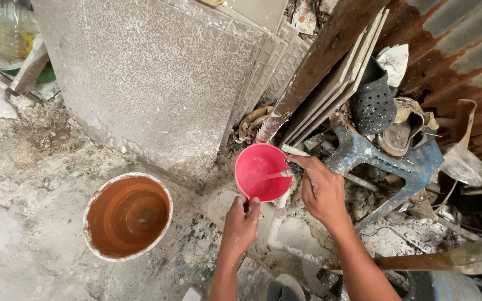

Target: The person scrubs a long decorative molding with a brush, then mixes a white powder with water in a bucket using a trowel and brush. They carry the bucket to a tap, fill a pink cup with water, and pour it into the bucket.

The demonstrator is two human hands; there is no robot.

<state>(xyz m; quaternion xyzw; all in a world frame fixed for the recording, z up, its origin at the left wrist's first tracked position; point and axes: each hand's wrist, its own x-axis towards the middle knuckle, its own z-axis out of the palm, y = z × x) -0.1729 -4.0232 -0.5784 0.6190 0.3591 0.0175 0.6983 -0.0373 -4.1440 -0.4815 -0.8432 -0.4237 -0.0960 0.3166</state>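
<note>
We see the pink cup [258, 171] near frame centre, gripped by its handle in the closed left hand [241, 223], which sits at the cup's six o'clock. At its three o'clock, the right hand [320, 189] pinches a small tap [293, 167] streaming water into it.

A single head-worn camera looks steeply down, close over the floor [40, 234], facing leaning tiles [152, 83] just ahead.
</note>
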